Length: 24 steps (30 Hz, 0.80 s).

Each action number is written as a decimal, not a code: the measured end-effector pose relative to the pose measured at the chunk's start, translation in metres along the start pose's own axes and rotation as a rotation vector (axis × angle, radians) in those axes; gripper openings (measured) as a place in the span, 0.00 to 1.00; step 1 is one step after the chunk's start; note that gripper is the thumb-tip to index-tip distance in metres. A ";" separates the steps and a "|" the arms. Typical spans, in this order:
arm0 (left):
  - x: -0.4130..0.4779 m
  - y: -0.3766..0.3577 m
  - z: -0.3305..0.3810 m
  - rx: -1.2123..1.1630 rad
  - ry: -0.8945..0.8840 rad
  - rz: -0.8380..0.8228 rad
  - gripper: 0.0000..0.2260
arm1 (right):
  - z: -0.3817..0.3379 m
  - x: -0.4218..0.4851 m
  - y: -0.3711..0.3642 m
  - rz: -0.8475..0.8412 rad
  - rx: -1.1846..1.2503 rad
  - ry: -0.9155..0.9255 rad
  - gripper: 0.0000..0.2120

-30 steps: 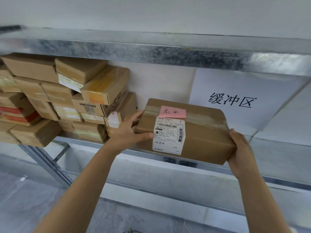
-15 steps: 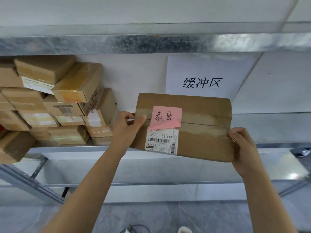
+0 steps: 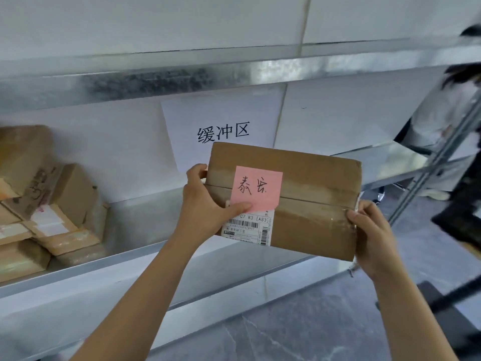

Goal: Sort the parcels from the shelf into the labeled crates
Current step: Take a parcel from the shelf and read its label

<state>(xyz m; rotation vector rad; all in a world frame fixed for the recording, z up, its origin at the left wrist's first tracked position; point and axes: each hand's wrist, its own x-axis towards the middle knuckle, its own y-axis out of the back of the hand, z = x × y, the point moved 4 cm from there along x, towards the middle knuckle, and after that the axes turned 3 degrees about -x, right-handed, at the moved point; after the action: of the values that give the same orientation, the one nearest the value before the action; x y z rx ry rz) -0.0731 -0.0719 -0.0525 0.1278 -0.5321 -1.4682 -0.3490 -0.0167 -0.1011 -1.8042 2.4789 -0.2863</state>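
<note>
While both hands hold it up at centre frame, one brown cardboard parcel (image 3: 315, 175) hangs in the air in front of the shelf (image 3: 125, 260) bay, its face toward the camera and its right end tilted slightly lower.

Left hand (image 3: 205, 207): fingers wrapped behind the parcel's left end, thumb laid across the front with its tip on the lower left corner of the pink note (image 3: 260, 187). Forearm rises from lower left of frame.

Right hand (image 3: 371, 237): gripping the lower right corner, fingers curled over the taped edge. Forearm rises from lower right.

On the parcel face: one pink note, handwritten, and one white shipping label (image 3: 251, 229) with barcodes just under it, partly covered by the note.

Behind, upper centre: one paper sign (image 3: 226, 115) with three printed characters, on the back wall of the bay.

Left edge of frame: stacked parcels (image 3: 65, 201) on the same shelf, well apart from the held one; several, blurred and cut off, so no exact count.

Right edge: a second person (image 3: 447, 121), blurred. Grey floor (image 3: 299, 332) below.
</note>
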 end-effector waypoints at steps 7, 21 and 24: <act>-0.004 -0.099 0.048 0.041 -0.115 -0.182 0.49 | -0.043 -0.009 0.108 0.044 -0.035 0.098 0.26; -0.079 -0.370 0.196 -0.160 -0.331 -0.564 0.56 | -0.140 -0.111 0.375 0.341 -0.279 0.262 0.32; -0.099 -0.419 0.239 -0.226 -0.391 -0.636 0.56 | -0.162 -0.136 0.421 0.443 -0.342 0.307 0.34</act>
<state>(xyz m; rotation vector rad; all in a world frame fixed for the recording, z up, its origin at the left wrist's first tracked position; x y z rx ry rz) -0.5547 0.0304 -0.0362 -0.1926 -0.6696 -2.1866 -0.7264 0.2557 -0.0281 -1.3158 3.2228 -0.1218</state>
